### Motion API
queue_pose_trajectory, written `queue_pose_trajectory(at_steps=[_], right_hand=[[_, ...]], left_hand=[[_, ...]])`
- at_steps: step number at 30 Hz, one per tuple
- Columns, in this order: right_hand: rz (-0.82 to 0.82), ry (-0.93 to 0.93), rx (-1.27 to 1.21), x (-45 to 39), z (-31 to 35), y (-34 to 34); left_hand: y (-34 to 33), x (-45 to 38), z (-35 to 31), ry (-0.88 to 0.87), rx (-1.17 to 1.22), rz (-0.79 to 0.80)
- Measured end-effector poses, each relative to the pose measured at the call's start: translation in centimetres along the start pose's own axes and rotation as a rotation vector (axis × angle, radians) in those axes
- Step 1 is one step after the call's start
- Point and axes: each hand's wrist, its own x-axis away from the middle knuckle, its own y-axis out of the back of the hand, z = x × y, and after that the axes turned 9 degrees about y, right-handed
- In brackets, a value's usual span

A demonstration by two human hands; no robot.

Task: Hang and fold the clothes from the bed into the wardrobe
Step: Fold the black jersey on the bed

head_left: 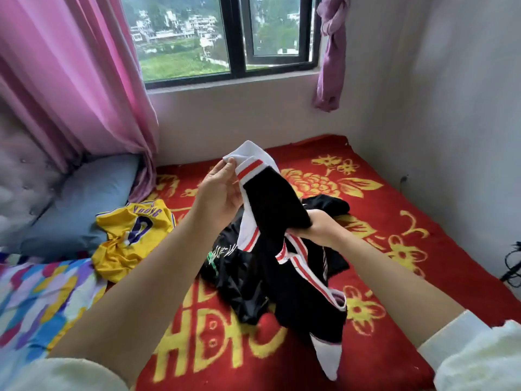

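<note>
I hold a black garment with white and red stripes (275,204) up over the bed (394,227). My left hand (221,193) pinches its white upper edge between thumb and fingers. My right hand (317,225) grips the black cloth lower down, fingers curled into it. The rest of the garment hangs down onto the red blanket, a white end lying near the front. Under it lies a crumpled black garment with green print (234,266). A yellow jersey with purple lettering (131,235) lies to the left. No wardrobe is in view.
A blue pillow (81,204) and padded headboard (22,179) are at the left, with a multicoloured quilt (36,300) in front. Pink curtain (70,74) and window (225,38) stand behind the bed. White wall borders the right side, with black cables (513,266) low there.
</note>
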Motion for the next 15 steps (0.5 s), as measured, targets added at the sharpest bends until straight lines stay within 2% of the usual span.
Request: queue_pose_trajectory(at_steps=[4,6,9,12,15], right_hand=[[0.013,0.011,-0.063,0.1,1.9,1.3],[0.082,0.0,-0.118,-0.1,3.5,2.0],[0.128,0.033,-0.161,-0.3,5.9,3.2],[0.068,0.062,-0.33,-0.6,7.1,3.6],[-0.035,0.09,-0.574,-1.3,7.3,3.4]], left_hand=[[2.8,0.4,-1.9,-0.082,-0.182,-0.275],[3.5,0.8,-2.5,-0.114,-0.245,-0.32],[3.6,1.6,-3.3,-0.141,-0.227,-0.219],[3.8,2.4,-4.0,-0.154,-0.297,-0.118],[4.6,2.7,-3.5,0.068,-0.606,-0.089]])
